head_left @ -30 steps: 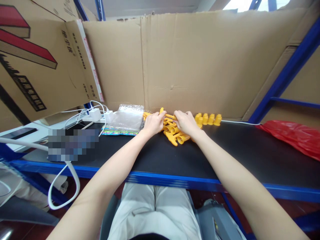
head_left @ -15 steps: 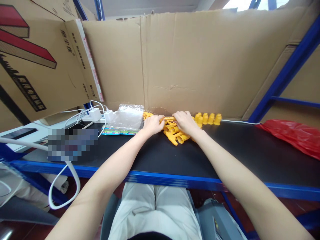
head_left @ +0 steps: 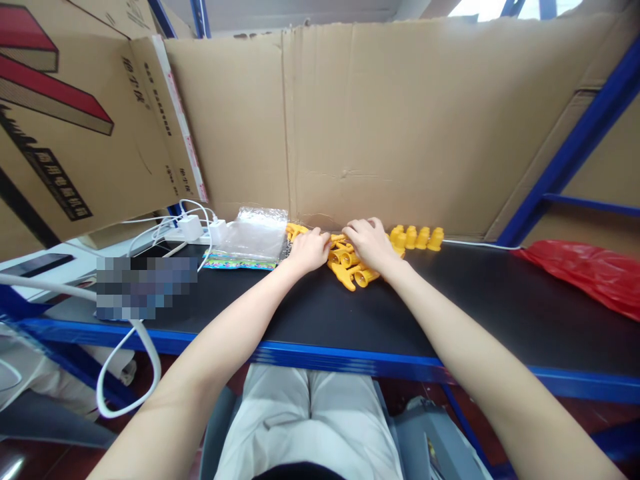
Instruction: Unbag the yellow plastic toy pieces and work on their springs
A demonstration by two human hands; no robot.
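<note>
A pile of yellow plastic pieces (head_left: 345,275) lies on the black tabletop, with hollow cup-like ends and a curved piece at its front. At the pile's left edge, my left hand (head_left: 310,250) is closed with curled fingers; whatever they hold is hidden. My right hand (head_left: 370,243) bends over the top right of the pile, fingers closed on a yellow plastic piece (head_left: 339,238) that is mostly covered. Another yellow piece (head_left: 296,230) sits just behind my left hand. To the right, several yellow bell-shaped pieces (head_left: 423,238) stand upright in a row.
Clear plastic bags (head_left: 255,235) lie left of the pile on a colourful printed packet (head_left: 235,261). White chargers (head_left: 190,228) and cables are farther left. A red plastic bag (head_left: 580,270) rests at right. Cardboard (head_left: 400,127) walls the back; a blue rail (head_left: 350,357) edges the table.
The yellow piece that spanned between both hands now shows only as a short part near my right fingers. My left hand has turned slightly and shifted right; my right fingers have lifted a little.
</note>
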